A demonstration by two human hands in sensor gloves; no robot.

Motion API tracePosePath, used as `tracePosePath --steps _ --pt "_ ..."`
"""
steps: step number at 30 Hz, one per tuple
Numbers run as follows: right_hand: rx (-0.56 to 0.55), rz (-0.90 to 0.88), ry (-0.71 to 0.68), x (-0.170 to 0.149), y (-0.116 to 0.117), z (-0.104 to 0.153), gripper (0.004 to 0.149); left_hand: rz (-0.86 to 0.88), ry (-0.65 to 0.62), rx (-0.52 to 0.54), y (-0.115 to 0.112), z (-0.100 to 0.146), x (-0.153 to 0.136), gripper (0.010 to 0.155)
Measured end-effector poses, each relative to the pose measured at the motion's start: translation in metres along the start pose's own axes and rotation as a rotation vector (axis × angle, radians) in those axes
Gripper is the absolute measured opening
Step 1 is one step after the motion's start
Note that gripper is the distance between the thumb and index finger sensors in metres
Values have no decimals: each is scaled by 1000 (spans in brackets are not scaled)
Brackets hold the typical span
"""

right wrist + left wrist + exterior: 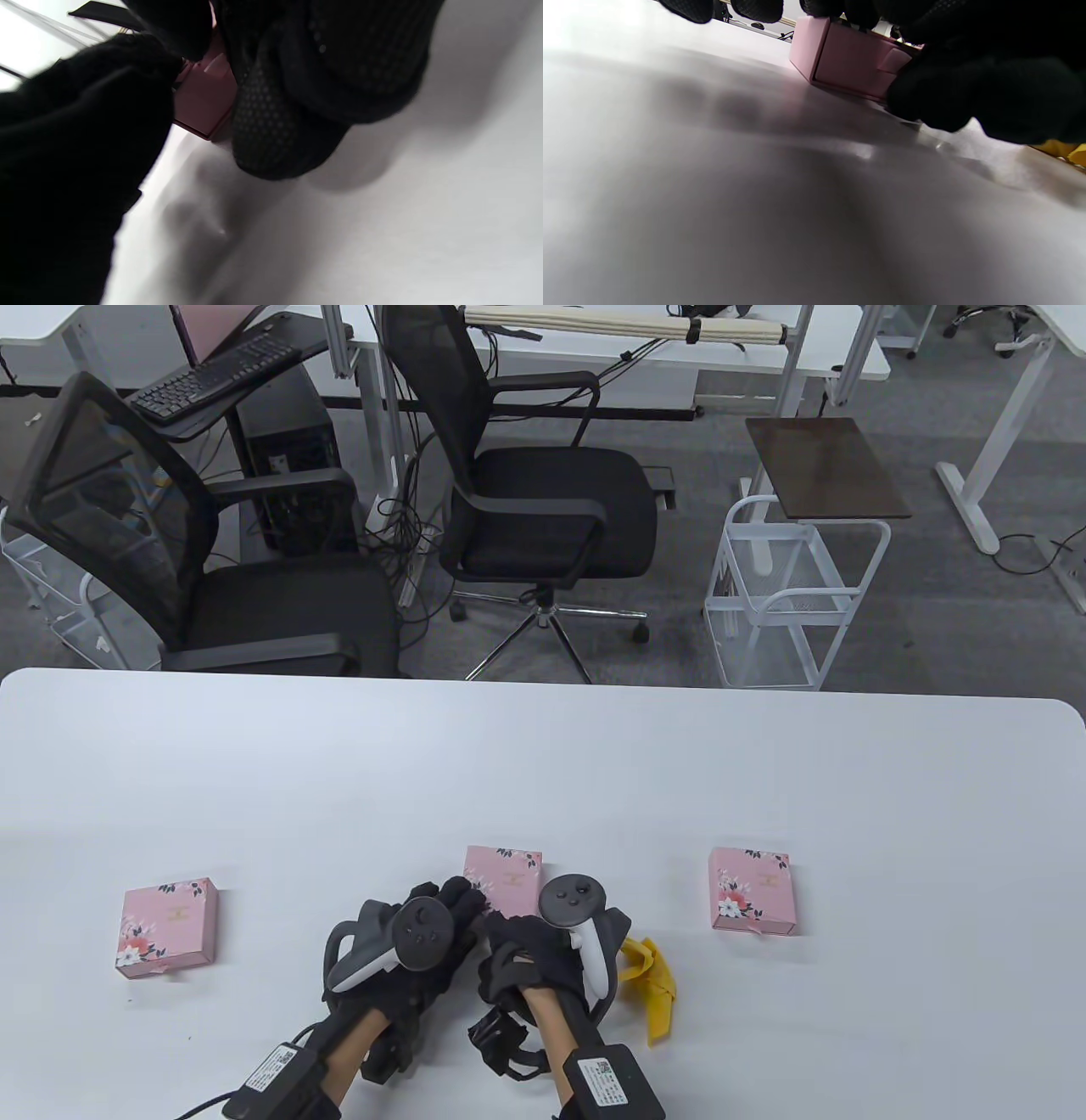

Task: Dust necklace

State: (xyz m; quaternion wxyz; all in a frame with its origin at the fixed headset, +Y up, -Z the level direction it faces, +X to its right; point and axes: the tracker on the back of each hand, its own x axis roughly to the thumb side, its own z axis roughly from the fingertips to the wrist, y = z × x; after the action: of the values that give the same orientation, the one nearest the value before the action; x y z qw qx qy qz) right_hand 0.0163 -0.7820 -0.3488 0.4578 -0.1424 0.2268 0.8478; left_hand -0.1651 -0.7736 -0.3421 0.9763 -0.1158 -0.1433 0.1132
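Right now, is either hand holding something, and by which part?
Both hands are at the middle pink box: left hand on its near-left corner, right hand at its drawer front. Exact grip unclear.

both hands [475, 937] at middle pink box [509, 882]

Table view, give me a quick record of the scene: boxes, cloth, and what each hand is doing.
boxes: three pink boxes, left box, middle box, right box
drawer: middle box's drawer front with its tab faces the hands
left hand: fingers on the middle box
right hand: at the drawer front; grip hidden
cloth: yellow, on the table right of the right hand
necklace: not visible
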Motion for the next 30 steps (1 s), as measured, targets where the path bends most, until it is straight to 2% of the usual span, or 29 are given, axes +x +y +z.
tracePosePath --steps 9,15,30 --pt "-42 -135 64 -5 4 -7 44 22 11 -14 2 -3 3 56" --pt "-80 -109 71 -7 5 -4 43 19 21 -1 2 -4 3 56" --pt "-58 7 44 -24 14 36 39 5 24 -15 3 -5 5 56"
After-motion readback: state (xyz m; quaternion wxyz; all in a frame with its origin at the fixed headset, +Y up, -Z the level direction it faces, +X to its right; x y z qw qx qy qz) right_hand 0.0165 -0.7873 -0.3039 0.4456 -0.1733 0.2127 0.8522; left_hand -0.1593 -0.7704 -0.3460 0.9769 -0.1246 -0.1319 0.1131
